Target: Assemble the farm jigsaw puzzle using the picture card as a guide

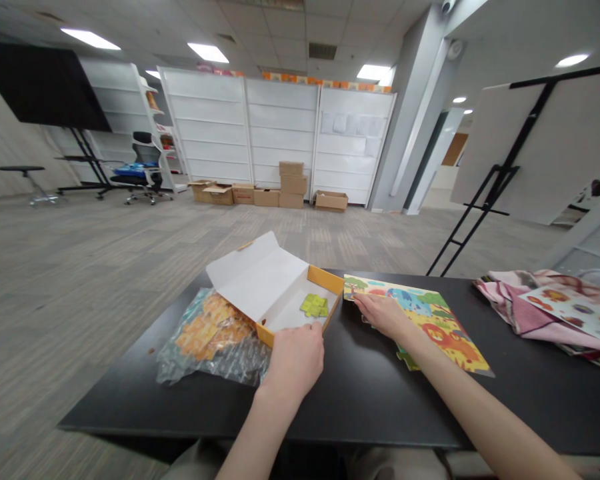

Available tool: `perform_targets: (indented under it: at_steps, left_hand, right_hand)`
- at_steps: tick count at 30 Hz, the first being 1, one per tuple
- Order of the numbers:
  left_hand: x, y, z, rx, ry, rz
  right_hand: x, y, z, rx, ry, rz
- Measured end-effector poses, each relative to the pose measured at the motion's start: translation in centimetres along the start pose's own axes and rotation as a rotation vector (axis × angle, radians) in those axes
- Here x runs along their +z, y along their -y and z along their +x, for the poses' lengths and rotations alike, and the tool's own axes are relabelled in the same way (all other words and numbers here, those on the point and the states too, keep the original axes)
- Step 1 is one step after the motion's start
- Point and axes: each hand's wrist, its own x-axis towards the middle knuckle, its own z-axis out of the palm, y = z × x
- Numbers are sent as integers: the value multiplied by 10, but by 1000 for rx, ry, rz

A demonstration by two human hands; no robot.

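An open yellow cardboard box [330,280] with a white lid flap lies on the black table [360,393]. A few green puzzle pieces [314,305] lie inside it. My left hand [296,358] rests at the box's near edge, fingers curled over the rim and hidden. My right hand [383,312] lies flat, fingers stretched out, on a colourful animal puzzle board [445,330] to the right of the box. A loose green piece [409,361] shows beside my right forearm.
A clear plastic bag with orange puzzle pieces [210,337] lies left of the box. Pink cloth and printed sheets [545,310] sit at the table's right end. A black easel [485,200] stands behind. Cardboard boxes [280,190] line the far white wall.
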Motion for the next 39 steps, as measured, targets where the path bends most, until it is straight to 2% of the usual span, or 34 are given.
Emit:
perform_targets:
  at_steps: [4, 7, 15, 19, 22, 24, 26, 28, 31, 33, 36, 39]
  left_hand:
    - [0, 1, 1, 3, 9, 5]
    - [2, 2, 0, 7, 0, -2]
    - [5, 3, -2, 35, -35, 10]
    - [7, 3, -1, 42, -44, 23]
    - [9, 3, -1, 44, -43, 28]
    - [9, 2, -1, 44, -38, 26]
    - [9, 2, -1, 41, -35, 26]
    - [8, 2, -1, 35, -29, 24]
    - [6, 1, 0, 32, -20, 30]
    - [5, 0, 1, 32, -18, 38]
    - [6, -1, 0, 30, -15, 38]
    - [6, 0, 0, 35, -16, 32]
  right_hand:
    - [7, -14, 2, 1, -101, 102]
    - [6, -14, 1, 16, -147, 290]
    - [-10, -3, 2, 357, -309, 871]
    - [-22, 18, 10, 490, -244, 1256]
    - [-31, 38, 12, 432, -116, 1493]
    - [-34, 44, 10, 362, -38, 1536]
    - [-32, 41, 8, 322, -8, 1471]
    - [-24, 29, 6, 319, -35, 1308]
    - [-8, 11, 5, 313, -147, 893]
    - [2, 6, 6, 252, -178, 577]
    - [8, 13, 10, 155, -96, 235]
    - [4, 23, 13, 151, -13, 34]
